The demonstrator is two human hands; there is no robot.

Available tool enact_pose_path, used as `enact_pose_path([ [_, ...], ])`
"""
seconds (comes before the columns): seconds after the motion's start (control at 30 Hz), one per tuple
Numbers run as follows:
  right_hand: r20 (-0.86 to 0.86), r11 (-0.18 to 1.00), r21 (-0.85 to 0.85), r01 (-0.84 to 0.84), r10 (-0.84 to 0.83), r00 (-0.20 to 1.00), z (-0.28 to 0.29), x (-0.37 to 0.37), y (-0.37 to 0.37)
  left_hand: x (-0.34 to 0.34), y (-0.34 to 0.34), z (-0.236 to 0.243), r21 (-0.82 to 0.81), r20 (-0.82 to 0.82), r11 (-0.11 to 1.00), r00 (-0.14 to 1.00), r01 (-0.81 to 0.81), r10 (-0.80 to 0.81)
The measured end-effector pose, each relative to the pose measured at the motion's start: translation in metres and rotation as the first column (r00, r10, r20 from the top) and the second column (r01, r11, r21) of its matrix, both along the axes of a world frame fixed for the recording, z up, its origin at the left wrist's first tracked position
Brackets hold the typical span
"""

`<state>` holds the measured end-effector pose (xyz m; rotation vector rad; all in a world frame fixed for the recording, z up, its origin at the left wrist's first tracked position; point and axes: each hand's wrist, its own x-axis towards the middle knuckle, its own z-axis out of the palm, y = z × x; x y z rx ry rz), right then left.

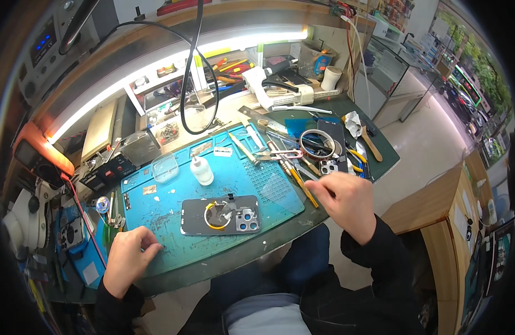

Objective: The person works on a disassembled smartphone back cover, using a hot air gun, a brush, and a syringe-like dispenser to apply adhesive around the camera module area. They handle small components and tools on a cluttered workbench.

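A phone back panel (192,216) lies on the blue work mat (173,248) in front of me. It carries a round yellow-edged coil area (218,215) and a cluster of camera rings (247,220). My left hand (130,258) is at the mat's near left edge, fingers curled in and nothing visible in them. Off the mat's right corner, my right hand (348,202) is raised with its fingers closed; whatever they may hold is hidden. Behind the panel stands a white dropper bottle (201,171). A clear plastic box (164,168) sits to the bottle's left.
Pens and tweezers (293,177), a tape roll (317,144), pliers (360,156) and a wooden-handled brush (372,146) crowd the right side. A black cable loop (183,106) hangs over the back. An orange multimeter (44,151) stands left, its red lead (83,215) trailing forward.
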<state>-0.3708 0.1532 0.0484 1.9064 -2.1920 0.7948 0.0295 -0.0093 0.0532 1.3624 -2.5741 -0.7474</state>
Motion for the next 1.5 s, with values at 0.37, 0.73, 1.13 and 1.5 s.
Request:
enact_pose_path([
  [0.37,0.014,0.905,-0.320,-0.282,0.302,0.953,0.028,0.047,0.055,-0.020,0.050,0.017,0.000,-0.382,0.999,0.924,-0.033,0.030],
  [0.73,-0.281,0.821,-0.227,-0.524,0.461,0.842,-0.026,0.025,0.035,-0.127,0.136,-0.002,-0.075,-0.675,0.740,0.512,0.668,-0.531],
  [1.13,-0.345,0.973,-0.231,-0.021,-0.061,0.937,0.020,-0.068,-0.058,0.042,0.082,-0.070,-0.596,-0.500,0.715,0.866,-0.366,0.026],
  [1.5,-0.522,0.914,0.003,0.405,-0.344,0.781,-0.035,-0.062,-0.315,0.026,0.078,-0.083,-0.658,-0.473,0.616,0.874,-0.433,0.110],
])
